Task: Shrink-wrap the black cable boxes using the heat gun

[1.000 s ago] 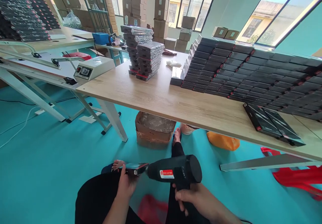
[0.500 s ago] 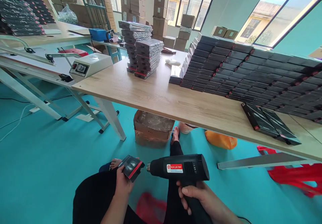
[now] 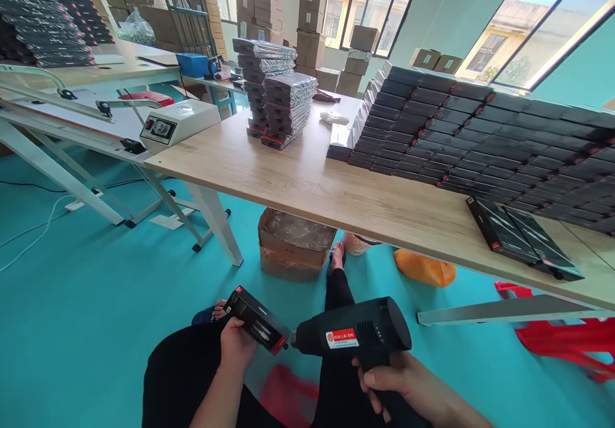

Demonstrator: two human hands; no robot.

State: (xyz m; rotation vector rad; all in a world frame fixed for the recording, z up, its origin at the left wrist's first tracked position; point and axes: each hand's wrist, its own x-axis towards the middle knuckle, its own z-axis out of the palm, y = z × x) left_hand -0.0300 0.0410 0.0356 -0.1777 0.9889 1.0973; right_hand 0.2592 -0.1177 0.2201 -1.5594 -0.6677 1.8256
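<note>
My left hand [image 3: 237, 346] is closed around a small black box [image 3: 257, 320] with red ends, held tilted above my lap. In my right hand [image 3: 389, 380] is a black heat gun [image 3: 353, 333] with a red and white label, my fingers wrapped round its handle. The gun's metal nozzle points left, right by the lower right end of the box; whether they touch I cannot tell. Two flat black boxes [image 3: 521, 236] lie near the front edge of the wooden table [image 3: 307, 184].
A long stack of black boxes [image 3: 480, 139] fills the table's right side, and two wrapped stacks [image 3: 288, 107] stand farther left. A white sealing machine [image 3: 180, 123] adjoins the table's left end. Below are a carton of clear film [image 3: 293, 255] and an orange bag [image 3: 425, 268].
My left hand has turned the box, so a longer printed side now shows and it slants down to the right. The heat gun has shifted slightly right and down in view.
</note>
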